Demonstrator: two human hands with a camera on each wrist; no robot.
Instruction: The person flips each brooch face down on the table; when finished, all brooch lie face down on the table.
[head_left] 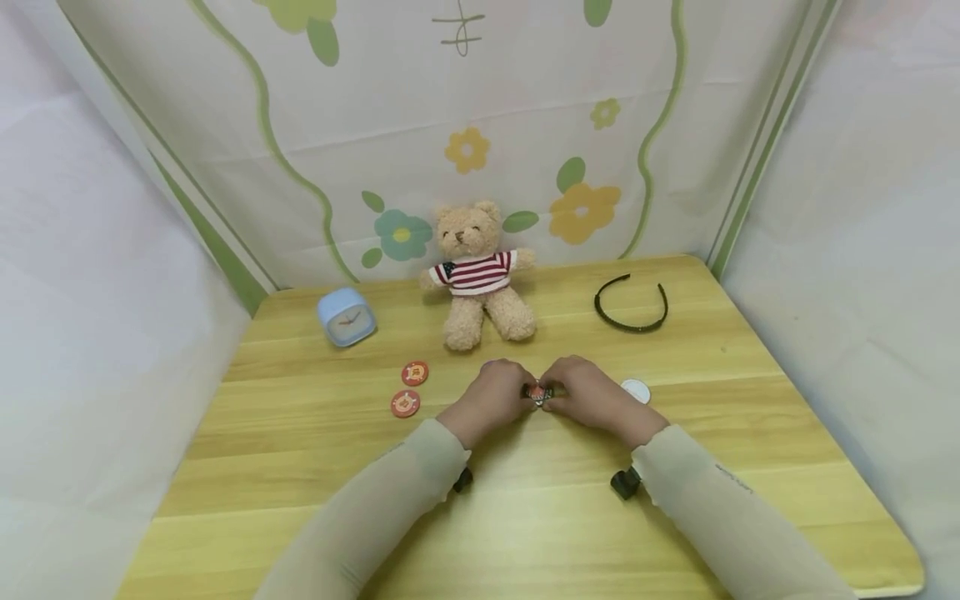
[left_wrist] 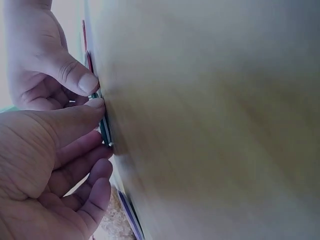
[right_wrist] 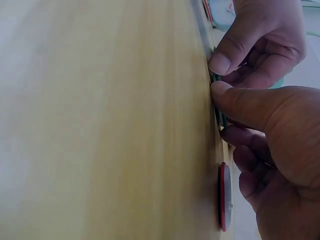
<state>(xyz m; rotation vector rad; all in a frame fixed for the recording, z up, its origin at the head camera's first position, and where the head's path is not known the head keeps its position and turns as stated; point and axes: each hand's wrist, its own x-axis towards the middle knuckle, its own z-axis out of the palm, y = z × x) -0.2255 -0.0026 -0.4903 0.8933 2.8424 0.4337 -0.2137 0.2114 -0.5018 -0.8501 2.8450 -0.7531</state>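
Over the middle of the table my left hand [head_left: 491,398] and right hand [head_left: 588,396] meet at a small, thin disc with a dark, red-and-white printed face [head_left: 538,392]. Each hand pinches one side between thumb and fingers. Seen edge-on in the left wrist view, the disc [left_wrist: 104,127] has a green edge and lies low, close to the tabletop. Most of it is covered by the fingers. Two red discs, one farther [head_left: 415,372] and one nearer [head_left: 406,403], lie left of the hands. Behind my left hand a purple disc [left_wrist: 130,215] shows partly. A white-faced disc [head_left: 636,391] lies beside my right hand.
A teddy bear [head_left: 480,275] in a striped shirt sits at the back of the wooden table [head_left: 300,467]. A blue clock [head_left: 347,317] stands to its left. At the back right lies a black headband [head_left: 632,327]. Fabric walls enclose the back and sides.
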